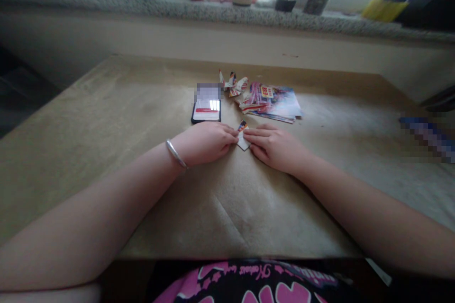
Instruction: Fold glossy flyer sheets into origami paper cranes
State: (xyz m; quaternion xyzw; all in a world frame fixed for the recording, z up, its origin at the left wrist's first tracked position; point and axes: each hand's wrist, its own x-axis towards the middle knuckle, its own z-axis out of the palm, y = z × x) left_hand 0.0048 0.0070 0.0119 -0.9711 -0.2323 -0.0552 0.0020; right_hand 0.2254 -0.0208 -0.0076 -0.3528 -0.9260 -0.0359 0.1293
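A small piece of folded paper (243,140), mostly white with a dark and orange printed tip, lies on the table between my hands. My left hand (209,141) has its fingers curled together at the paper's left edge, and a silver bangle circles that wrist. From the other side, my right hand (273,144) lies low with fingers stretched over the paper's right edge, pressing it to the table. Just beyond my left hand is a phone (206,110) with its screen lit. Folded paper figures (235,86) sit behind the phone's right side.
A stack of colourful printed sheets (280,102) lies behind my right hand, with another folded paper piece (253,105) at its left. The table (106,118) has a beige cover. Along the stone windowsill (213,9) stand bottles, jars and a yellow item (384,8).
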